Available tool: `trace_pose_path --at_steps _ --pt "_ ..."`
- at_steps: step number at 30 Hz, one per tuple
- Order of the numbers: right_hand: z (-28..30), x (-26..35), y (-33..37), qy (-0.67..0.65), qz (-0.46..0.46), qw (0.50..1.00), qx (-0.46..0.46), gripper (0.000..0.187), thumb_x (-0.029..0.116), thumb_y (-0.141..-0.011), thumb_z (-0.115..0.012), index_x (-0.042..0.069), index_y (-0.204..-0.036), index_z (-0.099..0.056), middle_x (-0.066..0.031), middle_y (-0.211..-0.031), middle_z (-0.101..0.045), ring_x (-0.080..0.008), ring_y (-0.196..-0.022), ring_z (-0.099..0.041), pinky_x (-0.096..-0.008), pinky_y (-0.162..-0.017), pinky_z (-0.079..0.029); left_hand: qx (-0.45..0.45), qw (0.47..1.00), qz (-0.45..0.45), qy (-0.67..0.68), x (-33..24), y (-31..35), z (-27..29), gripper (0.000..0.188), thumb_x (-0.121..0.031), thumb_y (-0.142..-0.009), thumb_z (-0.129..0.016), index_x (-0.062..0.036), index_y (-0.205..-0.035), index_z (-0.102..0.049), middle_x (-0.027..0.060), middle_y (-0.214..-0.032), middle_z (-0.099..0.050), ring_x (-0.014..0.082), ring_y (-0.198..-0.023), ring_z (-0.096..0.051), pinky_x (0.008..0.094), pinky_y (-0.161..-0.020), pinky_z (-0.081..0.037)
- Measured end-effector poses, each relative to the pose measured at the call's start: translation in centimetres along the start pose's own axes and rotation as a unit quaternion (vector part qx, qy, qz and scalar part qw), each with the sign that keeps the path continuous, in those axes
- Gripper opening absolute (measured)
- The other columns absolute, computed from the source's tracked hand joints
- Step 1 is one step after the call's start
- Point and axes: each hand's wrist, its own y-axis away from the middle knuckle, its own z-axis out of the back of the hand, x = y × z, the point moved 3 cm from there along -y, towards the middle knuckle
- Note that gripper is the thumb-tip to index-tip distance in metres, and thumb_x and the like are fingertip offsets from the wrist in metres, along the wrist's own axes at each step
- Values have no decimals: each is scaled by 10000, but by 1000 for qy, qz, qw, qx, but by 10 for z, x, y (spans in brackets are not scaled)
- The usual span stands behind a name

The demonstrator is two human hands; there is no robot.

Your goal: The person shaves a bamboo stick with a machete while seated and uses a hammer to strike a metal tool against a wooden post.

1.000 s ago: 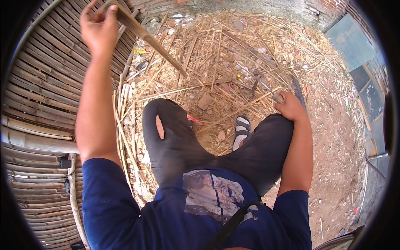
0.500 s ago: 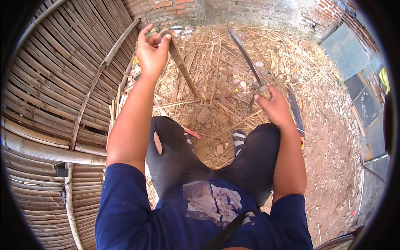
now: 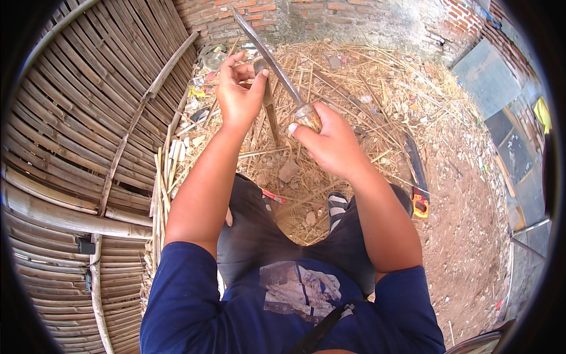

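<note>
My left hand (image 3: 239, 100) steadies the upper end of a split bamboo piece (image 3: 271, 121) between thumb and fingers. The piece stands nearly upright and slightly tilted, its lower end down among the ground litter. In my right hand (image 3: 331, 141) is a machete (image 3: 272, 64), gripped by its light brown handle. Its long dark blade slants up and to the left, passing close to the top of the bamboo. From this view I cannot tell whether blade and bamboo touch.
A saw (image 3: 420, 200) with an orange and black handle lies to the right of my knee. Bamboo scraps (image 3: 354, 71) litter the ground. A slatted bamboo wall (image 3: 88, 118) rises on the left, a brick wall (image 3: 330, 17) at the far side. A red tool (image 3: 273, 196) lies between my legs.
My right hand has swung the machete left and inward, so its blade is now beside the bamboo's top. My left hand and the bamboo's upper end have shifted slightly right and nearer.
</note>
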Motion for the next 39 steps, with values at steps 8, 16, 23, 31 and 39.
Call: trace_pose_path --at_steps 8,16,23,31,39 --pt "-11 -22 -15 -46 -45 998 -22 422 307 -880 -667 -55 -1086 -593 -171 -754 -650 -303 -704 -655 -415 -655 -481 -57 997 -19 -47 5 25 2 484 -107 -919 -729 -22 -1323 -477 75 -1080 -628 134 -997 -609 289 -819 -523" --pt "-34 -9 -9 12 21 998 -61 876 204 -910 -627 -8 -1559 -79 -292 -1027 -692 -438 -979 -686 -470 -833 -533 172 950 234 116 -51 87 -9 390 -402 -1008 -632 -15 -991 -678 -10 -830 -627 74 -737 -531 247 -694 -448" --pt "-47 0 2 -34 45 998 14 1040 137 -888 -655 26 -1579 114 -340 -1210 -602 -393 -1085 -652 -461 -862 -535 219 905 343 126 -60 77 6 388 -380 -1023 -605 1 -1068 -664 15 -900 -652 81 -761 -558 251 -716 -467" --pt "-37 -17 0 -133 50 990 -19 952 190 -888 -714 49 -1595 -91 -200 -1224 -538 -249 -1046 -596 -404 -875 -532 180 900 395 47 -61 75 72 421 -394 -1058 -490 -18 -1244 -524 75 -921 -635 175 -786 -623 332 -705 -527" --pt "-79 -38 -80 48 168 980 -96 756 214 -894 -721 51 -1523 -335 -251 -1337 -498 -376 -1244 -529 -459 -1035 -447 125 927 355 5 -61 86 104 439 -459 -1062 -474 -38 -1159 -553 24 -756 -540 129 -582 -504 286 -511 -415"
